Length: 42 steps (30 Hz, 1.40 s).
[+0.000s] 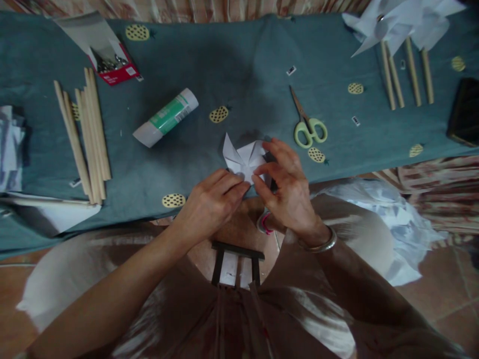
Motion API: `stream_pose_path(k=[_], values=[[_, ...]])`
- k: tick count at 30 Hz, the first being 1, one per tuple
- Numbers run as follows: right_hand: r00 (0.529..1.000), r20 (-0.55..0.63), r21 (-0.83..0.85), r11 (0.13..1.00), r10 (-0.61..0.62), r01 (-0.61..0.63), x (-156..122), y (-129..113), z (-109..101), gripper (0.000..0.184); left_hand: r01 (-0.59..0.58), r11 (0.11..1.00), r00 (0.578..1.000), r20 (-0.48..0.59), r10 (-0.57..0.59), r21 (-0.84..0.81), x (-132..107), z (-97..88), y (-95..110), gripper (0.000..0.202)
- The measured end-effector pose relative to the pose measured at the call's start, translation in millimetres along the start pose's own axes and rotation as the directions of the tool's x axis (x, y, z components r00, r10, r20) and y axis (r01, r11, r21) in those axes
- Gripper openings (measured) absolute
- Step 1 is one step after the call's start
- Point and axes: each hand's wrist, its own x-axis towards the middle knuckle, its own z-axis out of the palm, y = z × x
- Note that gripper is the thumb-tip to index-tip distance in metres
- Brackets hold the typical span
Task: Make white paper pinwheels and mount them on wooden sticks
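Note:
A white paper pinwheel, its corners folded toward the middle, is held between my two hands at the table's front edge. My left hand pinches its lower left side, with the fingers closed on the paper. On the right side, my right hand grips it too: thumb and a finger press near the centre while other fingers reach its upper right blade. One blade stands up at the upper left. Scissors with light green handles lie to the right of the pinwheel. A glue stick with a green label lies to the left.
Wooden sticks lie at the left, below an open red box of small metal pieces. Several finished pinwheels on sticks rest at the upper right. A dark object sits at the right edge. White paper scraps fill a bag beside my leg.

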Motion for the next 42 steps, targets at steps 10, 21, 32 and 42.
stream_pose_path(k=[10,21,32,42], values=[[0.999,0.040,0.007,1.000,0.000,-0.001,-2,1,0,0.011,-0.004,1.000,1.000,0.002,0.004,-0.013,1,0.3,0,0.016],[0.999,0.002,0.003,0.999,0.040,-0.040,-4,-3,3,0.011,-0.006,1.000,0.999,0.032,0.006,0.001,1,-0.8,0,0.016],[1.000,0.020,-0.011,1.000,0.020,-0.019,-6,-6,2,0.023,0.011,0.999,0.999,0.040,-0.010,-0.030,2,-1.9,0,0.017],[0.994,0.105,-0.087,0.996,0.033,-0.023,-6,-12,-1,0.030,0.033,0.998,0.997,0.073,-0.029,-0.053,4,-3.3,1,0.018]])
